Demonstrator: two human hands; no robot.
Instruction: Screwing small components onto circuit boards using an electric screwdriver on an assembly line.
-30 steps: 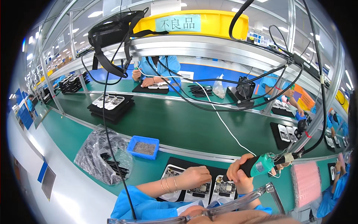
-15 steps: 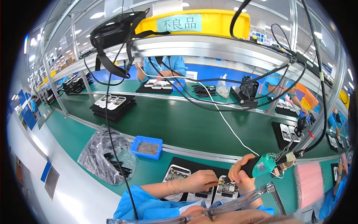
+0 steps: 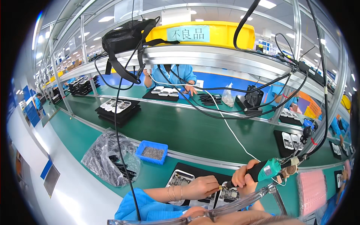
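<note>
In my right hand [image 3: 243, 179] is a green and black electric screwdriver [image 3: 265, 170], my fingers wrapped round its black front part. Its tip end points left and down at the right-hand circuit board [image 3: 229, 194], which sits in a white housing. My left hand [image 3: 204, 187] is closed in a pinch right beside that tip; what it pinches is too small to make out. Below my left wrist another circuit board [image 3: 180, 179] lies in its white housing. The housings rest on a black foam tray [image 3: 221, 177], partly hidden by my hands.
A blue bin [image 3: 166, 158] of small metal parts stands beyond my left hand, next to a clear plastic bag [image 3: 98, 161] with black strips. Pink bubble wrap [image 3: 312, 192] lies at right. Cables hang across the green conveyor [image 3: 168, 131]. A person [image 3: 176, 75] works opposite.
My view has shifted slightly, so the scene sits lower and further right. Both hands stay at the right-hand board. The person opposite has stretched a hand toward the black strips.
</note>
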